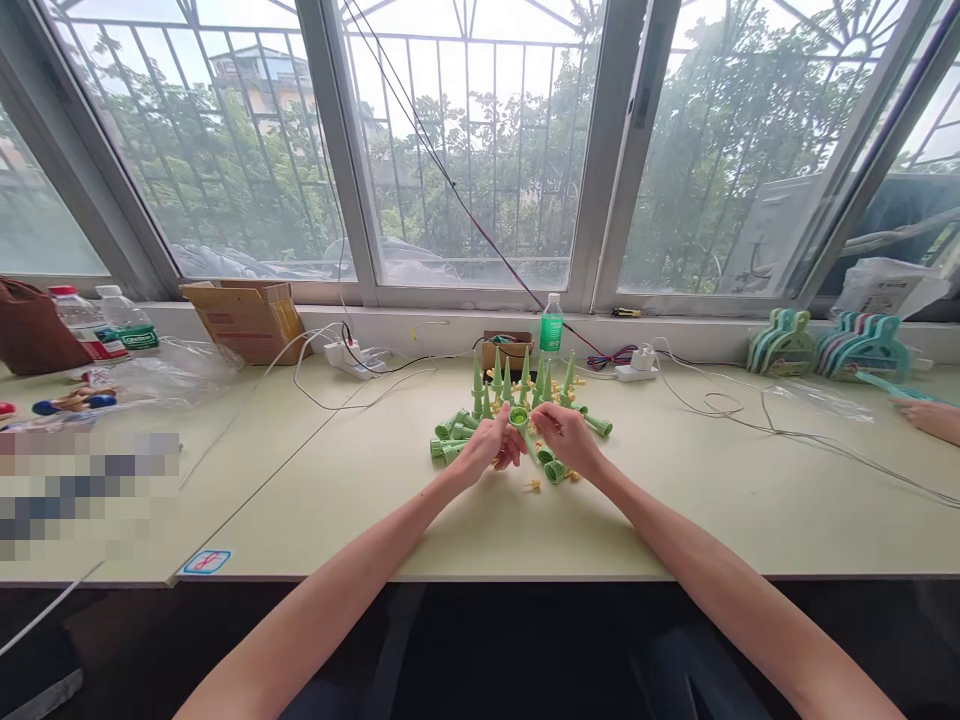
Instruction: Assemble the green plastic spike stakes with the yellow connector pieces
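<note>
Left fingers clamp a green cone; whether right fingers grip anything, I cannot tell. A loosening left hold could drop the cone.

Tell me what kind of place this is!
It looks like a workshop, though I can't be sure. Many matching green cones crowd the long table, lookalike teal plastic pieces are grouped farther right, and another person's hand shows at the edge.

unclear red mark on blue-edged sticker, green bottle label, unreadable
</note>
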Demonstrator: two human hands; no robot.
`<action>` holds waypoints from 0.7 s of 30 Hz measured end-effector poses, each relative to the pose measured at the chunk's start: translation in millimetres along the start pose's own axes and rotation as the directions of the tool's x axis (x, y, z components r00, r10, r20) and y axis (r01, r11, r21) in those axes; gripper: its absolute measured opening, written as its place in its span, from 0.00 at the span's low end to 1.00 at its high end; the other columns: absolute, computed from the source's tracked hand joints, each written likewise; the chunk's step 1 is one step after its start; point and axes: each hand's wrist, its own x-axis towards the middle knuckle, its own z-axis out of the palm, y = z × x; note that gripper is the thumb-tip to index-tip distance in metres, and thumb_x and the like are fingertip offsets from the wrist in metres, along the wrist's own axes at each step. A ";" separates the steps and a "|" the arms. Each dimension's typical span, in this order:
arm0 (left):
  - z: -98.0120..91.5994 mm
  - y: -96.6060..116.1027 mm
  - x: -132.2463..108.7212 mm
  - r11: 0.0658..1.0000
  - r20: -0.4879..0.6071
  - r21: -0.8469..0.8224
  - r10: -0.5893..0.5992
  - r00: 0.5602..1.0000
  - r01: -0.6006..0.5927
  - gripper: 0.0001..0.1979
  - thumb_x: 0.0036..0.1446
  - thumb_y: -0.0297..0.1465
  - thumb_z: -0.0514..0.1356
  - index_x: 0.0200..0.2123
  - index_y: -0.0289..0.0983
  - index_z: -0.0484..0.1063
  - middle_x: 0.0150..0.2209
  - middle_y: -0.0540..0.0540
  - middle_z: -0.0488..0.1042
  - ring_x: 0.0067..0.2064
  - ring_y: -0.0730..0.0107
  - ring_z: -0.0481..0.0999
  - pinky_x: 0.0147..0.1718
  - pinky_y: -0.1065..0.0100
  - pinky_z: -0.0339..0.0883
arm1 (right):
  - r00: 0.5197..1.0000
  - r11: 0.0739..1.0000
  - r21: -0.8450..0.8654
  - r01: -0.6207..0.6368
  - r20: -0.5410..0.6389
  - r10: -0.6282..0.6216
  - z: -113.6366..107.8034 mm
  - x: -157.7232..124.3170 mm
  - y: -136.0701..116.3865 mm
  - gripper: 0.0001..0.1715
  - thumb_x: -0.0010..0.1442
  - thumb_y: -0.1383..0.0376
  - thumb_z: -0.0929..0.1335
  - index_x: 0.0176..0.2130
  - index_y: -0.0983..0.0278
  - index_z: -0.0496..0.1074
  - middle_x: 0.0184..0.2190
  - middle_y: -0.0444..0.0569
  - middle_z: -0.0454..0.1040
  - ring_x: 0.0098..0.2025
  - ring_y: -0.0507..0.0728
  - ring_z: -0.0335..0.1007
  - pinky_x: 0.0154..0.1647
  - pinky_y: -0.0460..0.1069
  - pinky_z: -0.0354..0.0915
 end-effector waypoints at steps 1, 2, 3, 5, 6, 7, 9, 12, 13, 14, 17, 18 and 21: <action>-0.4 -0.7 0.4 1.000 0.001 -0.007 -0.005 1.000 0.005 0.40 0.57 0.60 0.42 0.21 0.30 0.73 0.17 0.42 0.70 0.15 0.77 0.61 0.14 0.73 0.50 | 1.000 1.000 0.003 -0.001 0.007 0.001 0.1 -0.1 -0.2 0.20 0.66 0.55 0.60 0.28 0.64 0.67 0.22 0.42 0.66 0.24 0.50 0.57 0.28 0.45 0.56; -0.8 -1.3 0.8 1.000 0.000 -0.013 -0.006 1.000 0.006 0.40 0.56 0.60 0.43 0.21 0.30 0.73 0.17 0.42 0.70 0.15 0.77 0.61 0.14 0.73 0.50 | 1.000 1.000 0.006 -0.006 0.014 0.006 0.2 -0.1 -0.3 0.20 0.66 0.55 0.60 0.29 0.64 0.67 0.22 0.42 0.66 0.24 0.50 0.57 0.28 0.45 0.56; -1.2 -1.8 1.1 1.000 -0.002 -0.019 -0.005 1.000 0.005 0.40 0.56 0.61 0.44 0.22 0.30 0.74 0.17 0.42 0.70 0.15 0.77 0.61 0.14 0.73 0.50 | 1.000 1.000 0.009 -0.014 0.018 0.013 0.1 -0.1 -0.3 0.20 0.66 0.54 0.60 0.29 0.64 0.67 0.22 0.43 0.66 0.24 0.50 0.57 0.27 0.45 0.56; -1.7 -2.5 1.4 1.000 -0.005 -0.025 0.000 1.000 0.000 0.40 0.56 0.61 0.45 0.24 0.29 0.74 0.18 0.42 0.71 0.16 0.76 0.62 0.15 0.73 0.50 | 0.999 0.999 0.020 -0.031 0.030 0.030 -0.2 0.0 -0.1 0.20 0.65 0.54 0.60 0.29 0.64 0.67 0.22 0.43 0.66 0.23 0.50 0.57 0.27 0.45 0.56; -1.7 -2.7 1.4 1.000 -0.005 -0.026 0.003 1.000 -0.003 0.39 0.55 0.60 0.46 0.24 0.29 0.75 0.19 0.42 0.71 0.16 0.76 0.62 0.15 0.73 0.50 | 0.999 0.999 0.028 -0.037 0.034 0.036 -0.5 0.1 0.0 0.20 0.65 0.54 0.60 0.29 0.64 0.67 0.21 0.43 0.66 0.23 0.50 0.57 0.27 0.45 0.56; -1.8 -2.7 1.2 1.000 -0.003 -0.027 0.007 1.000 -0.007 0.39 0.55 0.60 0.47 0.25 0.29 0.75 0.20 0.42 0.71 0.16 0.76 0.62 0.15 0.73 0.50 | 0.999 0.998 0.035 -0.042 0.036 0.041 -0.7 0.1 0.1 0.20 0.65 0.53 0.60 0.29 0.64 0.66 0.21 0.42 0.66 0.23 0.50 0.57 0.26 0.45 0.56; -1.7 -2.7 0.8 0.999 0.004 -0.031 0.016 1.000 -0.016 0.37 0.56 0.59 0.48 0.27 0.29 0.75 0.22 0.41 0.72 0.17 0.76 0.63 0.15 0.73 0.51 | 0.998 0.998 0.044 -0.049 0.035 0.047 -1.1 0.3 0.0 0.20 0.65 0.53 0.60 0.29 0.63 0.66 0.20 0.42 0.65 0.22 0.50 0.57 0.26 0.45 0.56; -1.9 -2.6 0.1 0.999 0.008 -0.045 0.030 1.000 -0.030 0.35 0.56 0.57 0.50 0.27 0.29 0.74 0.24 0.42 0.72 0.17 0.77 0.63 0.15 0.73 0.51 | 0.998 0.998 0.036 -0.056 0.032 0.055 -1.5 0.5 -1.0 0.20 0.65 0.53 0.60 0.29 0.63 0.65 0.19 0.41 0.64 0.22 0.50 0.56 0.25 0.46 0.55; -2.0 -2.5 -0.2 0.998 0.006 -0.047 0.039 0.999 -0.038 0.34 0.56 0.57 0.50 0.26 0.30 0.73 0.24 0.42 0.72 0.17 0.78 0.63 0.15 0.73 0.51 | 0.998 0.998 0.029 -0.057 0.032 0.056 -1.6 0.5 -1.3 0.20 0.65 0.53 0.60 0.28 0.63 0.65 0.19 0.41 0.63 0.22 0.50 0.56 0.25 0.46 0.55; -2.0 -2.2 -0.5 0.998 0.004 -0.046 0.051 0.999 -0.051 0.33 0.57 0.56 0.51 0.25 0.30 0.72 0.23 0.42 0.71 0.17 0.78 0.62 0.15 0.73 0.51 | 0.998 0.998 0.021 -0.056 0.031 0.056 -1.6 0.6 -1.5 0.20 0.65 0.53 0.59 0.28 0.63 0.65 0.18 0.41 0.63 0.22 0.50 0.56 0.26 0.46 0.55; -1.5 0.4 -2.4 0.994 -0.011 -0.022 0.103 0.995 -0.103 0.27 0.57 0.53 0.54 0.25 0.33 0.68 0.18 0.48 0.66 0.16 0.78 0.61 0.16 0.73 0.51 | 0.999 0.999 -0.015 -0.047 0.027 0.047 -1.2 0.8 -1.4 0.20 0.66 0.54 0.59 0.28 0.63 0.64 0.18 0.40 0.61 0.22 0.50 0.54 0.26 0.46 0.54; -1.0 1.7 -3.3 0.993 -0.021 -0.005 0.122 0.992 -0.122 0.25 0.57 0.52 0.56 0.26 0.34 0.66 0.16 0.51 0.63 0.16 0.78 0.61 0.15 0.74 0.51 | 0.999 0.999 -0.026 -0.041 0.024 0.042 -1.0 0.8 -1.0 0.21 0.66 0.54 0.59 0.27 0.63 0.63 0.19 0.40 0.61 0.22 0.50 0.53 0.26 0.46 0.54; 1.1 5.6 -5.8 0.982 -0.048 0.052 0.181 0.982 -0.179 0.21 0.54 0.48 0.61 0.29 0.36 0.62 0.18 0.54 0.63 0.16 0.80 0.60 0.15 0.75 0.51 | 1.000 0.998 -0.052 -0.021 0.015 0.022 -0.5 1.1 0.1 0.21 0.66 0.54 0.58 0.26 0.63 0.61 0.20 0.41 0.60 0.23 0.50 0.52 0.26 0.45 0.53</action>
